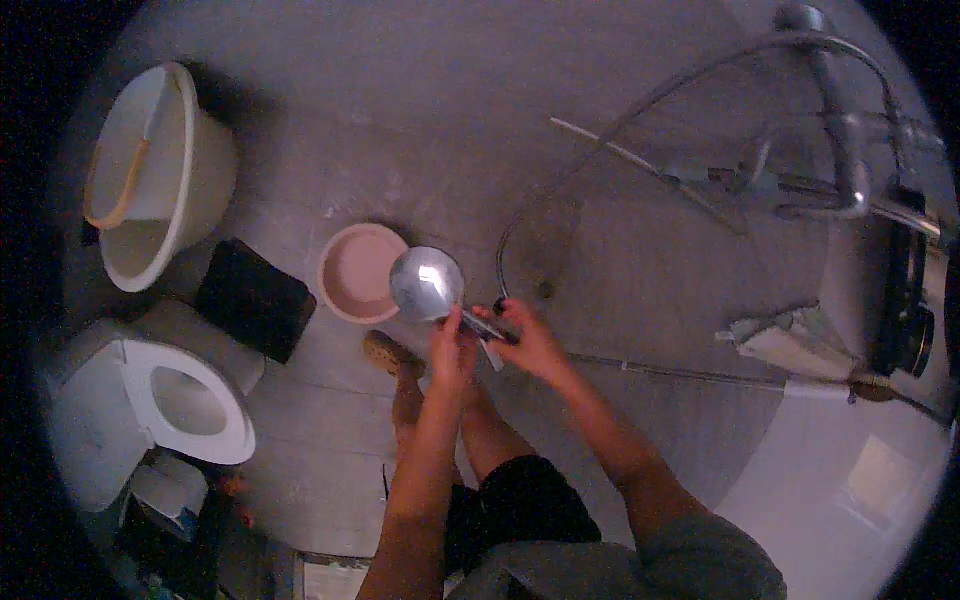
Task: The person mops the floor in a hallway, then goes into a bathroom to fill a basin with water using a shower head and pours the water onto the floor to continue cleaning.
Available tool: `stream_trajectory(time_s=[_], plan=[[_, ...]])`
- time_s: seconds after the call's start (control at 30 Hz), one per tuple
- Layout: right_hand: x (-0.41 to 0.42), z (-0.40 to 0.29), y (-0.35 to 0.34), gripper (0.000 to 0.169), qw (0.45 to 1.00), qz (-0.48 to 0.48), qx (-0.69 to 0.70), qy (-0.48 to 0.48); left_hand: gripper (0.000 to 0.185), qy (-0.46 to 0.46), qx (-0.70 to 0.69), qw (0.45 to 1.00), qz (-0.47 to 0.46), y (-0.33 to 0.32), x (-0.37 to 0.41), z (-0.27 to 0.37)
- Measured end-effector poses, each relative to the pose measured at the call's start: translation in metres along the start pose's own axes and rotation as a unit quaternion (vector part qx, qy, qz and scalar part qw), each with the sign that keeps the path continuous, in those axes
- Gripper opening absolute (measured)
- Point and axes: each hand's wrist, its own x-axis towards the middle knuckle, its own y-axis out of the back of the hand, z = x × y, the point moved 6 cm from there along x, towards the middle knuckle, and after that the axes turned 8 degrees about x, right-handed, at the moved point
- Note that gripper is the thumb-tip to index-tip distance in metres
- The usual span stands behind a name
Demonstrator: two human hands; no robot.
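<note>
A chrome hand shower [427,283] is held in front of me, its round, shiny head to the left. My left hand [452,352] grips it at the neck, just below the head. Around the lower end of its handle [491,326] closes my right hand [531,341]. The grey shower hose [501,251] runs down to a dark end fitting [500,306] at my right fingers; whether it joins the handle cannot be told. Behind the shower head, a round pink basin [364,274] rests on the floor, partly covered by it.
A toilet [236,420] with its lid raised stands at left, beside a black box-like object [255,300] and a large white tub [214,161]. Shower pipework [844,150] juts in at upper right. A cloth [787,337] hangs near the right wall. A thin pale rod [622,154] crosses behind the hose.
</note>
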Motion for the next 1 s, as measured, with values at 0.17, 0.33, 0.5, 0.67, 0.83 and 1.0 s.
stream_trajectory(time_s=[0.17, 0.33, 0.5, 0.67, 0.83, 1.0], plan=[[0.017, -0.077, 0.11, 0.04, 0.979, 0.104, 0.097, 0.144, 0.014, -0.085, 0.01, 0.991, 0.103, 0.042, 0.034, 0.082], [0.026, -0.118, 0.356, 0.033, 0.908, 0.067, 0.336, 0.24, 0.022, -0.294, 0.362, 0.872, 0.151, 0.05, 0.005, 0.093], [0.047, -0.207, 0.291, 0.046, 0.885, 0.062, 0.368, 0.278, 0.015, -0.15, 0.04, 0.972, 0.178, 0.121, 0.058, 0.067], [0.031, -0.223, 0.306, 0.05, 0.918, 0.158, 0.277, 0.237, 0.01, -0.145, 0.013, 0.979, 0.143, 0.129, 0.075, 0.056], [0.007, -0.199, 0.313, 0.05, 0.875, 0.246, 0.333, 0.253, 0.011, -0.133, 0.002, 0.98, 0.147, 0.153, 0.09, 0.048], [0.02, -0.219, 0.296, 0.054, 0.909, 0.019, 0.336, 0.246, 0.012, -0.134, -0.012, 0.978, 0.159, 0.154, 0.102, 0.058]])
